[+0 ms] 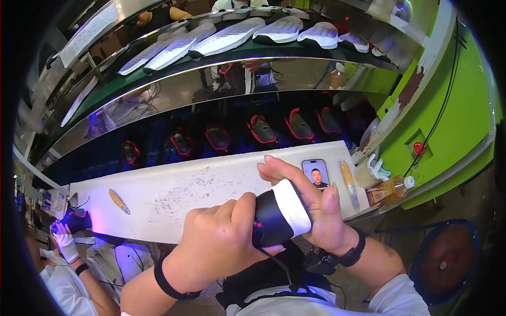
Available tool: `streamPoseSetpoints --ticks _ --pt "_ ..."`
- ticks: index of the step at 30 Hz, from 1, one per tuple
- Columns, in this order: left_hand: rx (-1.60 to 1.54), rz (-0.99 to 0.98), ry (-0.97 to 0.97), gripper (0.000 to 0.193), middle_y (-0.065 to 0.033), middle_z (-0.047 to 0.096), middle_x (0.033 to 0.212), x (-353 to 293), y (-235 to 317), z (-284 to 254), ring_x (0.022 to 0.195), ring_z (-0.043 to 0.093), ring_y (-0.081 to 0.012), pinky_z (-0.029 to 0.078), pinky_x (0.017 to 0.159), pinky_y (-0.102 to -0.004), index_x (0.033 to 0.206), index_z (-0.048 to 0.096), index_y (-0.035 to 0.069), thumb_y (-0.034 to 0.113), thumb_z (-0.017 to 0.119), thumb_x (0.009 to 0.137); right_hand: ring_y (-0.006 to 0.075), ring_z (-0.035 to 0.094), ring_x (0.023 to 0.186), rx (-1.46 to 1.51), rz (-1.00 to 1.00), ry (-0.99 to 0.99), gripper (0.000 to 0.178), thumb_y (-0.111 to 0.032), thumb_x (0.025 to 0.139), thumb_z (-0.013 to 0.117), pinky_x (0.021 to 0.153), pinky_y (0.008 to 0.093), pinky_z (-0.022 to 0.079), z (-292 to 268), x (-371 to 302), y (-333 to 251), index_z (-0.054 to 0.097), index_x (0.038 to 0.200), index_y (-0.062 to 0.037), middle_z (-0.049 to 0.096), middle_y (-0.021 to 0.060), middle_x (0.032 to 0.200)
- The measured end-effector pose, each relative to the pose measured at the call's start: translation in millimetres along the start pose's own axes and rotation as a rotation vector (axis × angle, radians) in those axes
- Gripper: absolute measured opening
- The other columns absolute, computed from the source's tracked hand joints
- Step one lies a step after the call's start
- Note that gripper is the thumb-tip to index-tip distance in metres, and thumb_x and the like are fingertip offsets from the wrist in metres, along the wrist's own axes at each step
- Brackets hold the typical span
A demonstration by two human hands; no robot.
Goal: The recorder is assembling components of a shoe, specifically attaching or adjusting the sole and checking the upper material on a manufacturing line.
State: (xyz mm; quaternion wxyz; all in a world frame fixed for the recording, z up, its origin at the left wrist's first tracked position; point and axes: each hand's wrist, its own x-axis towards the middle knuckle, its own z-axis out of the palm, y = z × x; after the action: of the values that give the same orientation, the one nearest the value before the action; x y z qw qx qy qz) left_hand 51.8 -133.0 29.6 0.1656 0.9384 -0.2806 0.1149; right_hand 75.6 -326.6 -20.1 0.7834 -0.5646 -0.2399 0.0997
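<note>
A shoe (273, 220) with a black upper and a white sole is held up over the front of the white worktable. My left hand (226, 226) wraps round its black upper. My right hand (321, 213) lies with its palm against the white sole, fingers stretched and thumb raised. The shoe's inside is hidden from me, and a dark lace or cord hangs below it. Both my wrists wear black bands.
The worktable (174, 205) carries a phone (315, 173), a yellow-handled tool (348, 179) and another one (118, 201). Behind run dark shoe uppers (262, 129) and white soles (232, 38). A bottle (403, 185) stands right; a co-worker's gloved hand (66, 242) is left.
</note>
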Motion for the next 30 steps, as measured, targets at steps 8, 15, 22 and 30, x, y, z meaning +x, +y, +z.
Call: streamPoseSetpoints --ticks 8,15,22,30 --pt "0.107 0.047 0.033 0.082 -0.0074 0.062 0.072 -11 14 8 0.053 0.066 -0.0241 0.051 0.049 -0.0328 0.107 0.062 -0.003 0.059 0.087 0.059 0.0278 0.058 0.121 -0.274 -0.071 0.157 0.059 -0.038 0.092 0.048 0.106 0.0386 0.041 6 -14 -6 0.058 0.129 0.0071 0.061 0.0218 0.128" --pt "0.181 0.038 0.177 0.083 -0.0059 0.061 0.065 -19 22 23 0.049 0.063 -0.0200 0.048 0.046 -0.0298 0.103 0.063 -0.008 0.062 0.083 0.063 0.0262 0.062 0.109 -0.106 -0.230 0.219 0.038 -0.021 0.088 0.058 0.098 0.0356 0.046 1 -18 10 0.062 0.114 0.0066 0.063 0.0228 0.118" --pt "0.230 0.167 0.194 0.079 -0.0023 0.054 0.058 -11 24 22 0.041 0.054 -0.0155 0.042 0.040 -0.0278 0.100 0.063 -0.011 0.063 0.075 0.074 0.0336 0.063 0.119 -0.210 -0.174 0.110 0.042 -0.017 0.089 0.054 0.102 0.0384 0.046 -8 -19 -6 0.064 0.121 0.0078 0.061 0.0297 0.130" --pt "0.278 0.302 0.193 0.064 -0.0051 0.057 0.067 -13 39 27 0.046 0.051 -0.0142 0.041 0.043 -0.0267 0.093 0.066 -0.007 0.056 0.063 0.089 0.0304 0.044 0.139 -0.062 0.011 0.029 0.074 -0.034 0.094 0.053 0.115 0.0384 0.032 -17 -46 -8 0.031 0.152 0.0071 0.042 0.0287 0.151"
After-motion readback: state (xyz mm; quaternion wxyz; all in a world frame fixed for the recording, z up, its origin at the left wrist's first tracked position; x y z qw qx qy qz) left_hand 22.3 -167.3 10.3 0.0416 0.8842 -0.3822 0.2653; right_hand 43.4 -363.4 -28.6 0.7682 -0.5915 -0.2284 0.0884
